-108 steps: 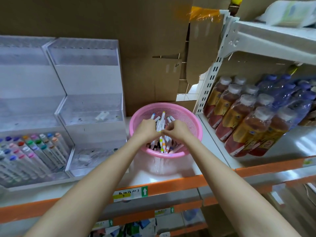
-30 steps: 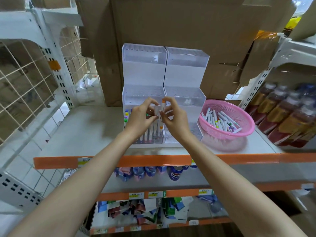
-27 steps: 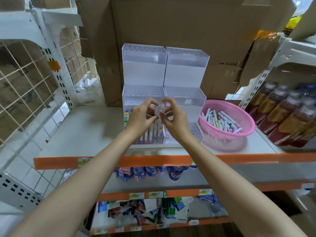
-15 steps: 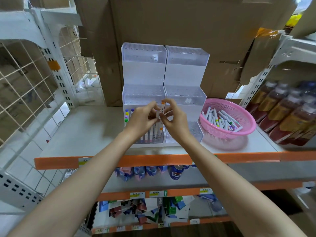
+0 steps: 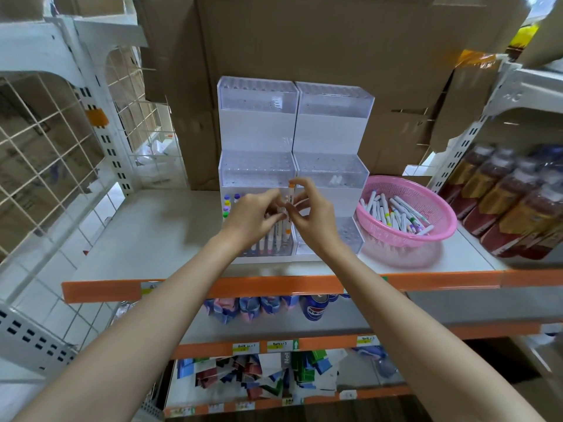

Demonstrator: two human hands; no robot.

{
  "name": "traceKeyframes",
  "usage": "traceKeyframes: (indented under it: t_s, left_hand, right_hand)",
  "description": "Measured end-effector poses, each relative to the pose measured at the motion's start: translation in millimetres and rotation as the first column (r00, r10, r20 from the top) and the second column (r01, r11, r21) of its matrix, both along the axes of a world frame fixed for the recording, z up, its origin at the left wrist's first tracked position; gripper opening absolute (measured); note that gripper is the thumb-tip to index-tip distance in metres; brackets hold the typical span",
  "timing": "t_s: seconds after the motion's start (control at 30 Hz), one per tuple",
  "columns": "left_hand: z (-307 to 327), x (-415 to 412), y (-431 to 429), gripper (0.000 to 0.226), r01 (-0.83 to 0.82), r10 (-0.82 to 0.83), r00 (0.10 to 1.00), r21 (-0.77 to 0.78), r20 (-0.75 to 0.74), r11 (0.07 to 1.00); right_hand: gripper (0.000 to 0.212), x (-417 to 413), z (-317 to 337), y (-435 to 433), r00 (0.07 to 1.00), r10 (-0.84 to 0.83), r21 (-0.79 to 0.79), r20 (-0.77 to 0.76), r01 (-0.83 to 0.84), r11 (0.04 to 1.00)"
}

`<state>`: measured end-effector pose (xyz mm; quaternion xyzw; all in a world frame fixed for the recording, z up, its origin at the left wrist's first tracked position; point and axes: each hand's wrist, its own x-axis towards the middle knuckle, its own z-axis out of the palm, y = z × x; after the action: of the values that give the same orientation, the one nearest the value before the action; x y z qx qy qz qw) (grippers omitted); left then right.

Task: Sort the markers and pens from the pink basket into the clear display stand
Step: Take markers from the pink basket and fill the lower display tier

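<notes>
A clear tiered display stand (image 5: 292, 117) stands on the shelf; several markers with coloured caps fill the left part of its lowest tier. To its right sits a pink basket (image 5: 432, 236) with several white markers (image 5: 393, 211) lying in it. My right hand (image 5: 313, 214) pinches an upright orange-capped marker (image 5: 291, 193) above the lowest tier. My left hand (image 5: 256, 217) grips a bunch of markers (image 5: 275, 236) pointing down into that tier. The two hands nearly touch.
Cardboard boxes (image 5: 304, 41) stand behind the stand. Bottled drinks (image 5: 511, 202) fill the shelf to the right, a wire grid panel (image 5: 45, 153) closes the left. The white shelf (image 5: 170, 233) has an orange front edge; packets and a can lie on lower shelves.
Both hands came from the basket to the stand with markers. In the last second they sank a little toward the lowest tier.
</notes>
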<state>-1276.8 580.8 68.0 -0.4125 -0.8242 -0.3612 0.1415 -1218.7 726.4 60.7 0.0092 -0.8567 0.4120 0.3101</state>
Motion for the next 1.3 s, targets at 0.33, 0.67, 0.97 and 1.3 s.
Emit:
traceKeyframes:
  t_s: [0.33, 0.67, 0.97, 1.3]
  left_hand:
    - [-3, 2, 0, 0.016, 0.004, -0.009, 0.994, -0.039, -0.113, 0.999]
    - [4, 4, 3, 0.014, 0.048, -0.052, 0.997, -0.054, -0.063, 0.997]
    - [-4, 3, 2, 0.017, -0.007, -0.012, 0.990, -0.139, -0.140, 0.990]
    - [-8, 8, -4, 0.023, -0.169, 0.086, 0.913, -0.179, -0.399, 0.969]
  right_hand:
    - [0.038, 3, 1, 0, 1.000, -0.010, 0.012, 0.002, 0.010, 1.000]
    - [0.038, 5, -1, 2, 1.000, -0.016, 0.005, 0.008, 0.016, 1.000]
    - [0.038, 5, 1, 3, 1.000, -0.018, -0.008, 0.013, 0.018, 1.000]
    - [0.038, 9, 1, 4, 1.000, -0.009, 0.005, 0.029, 0.009, 1.000]
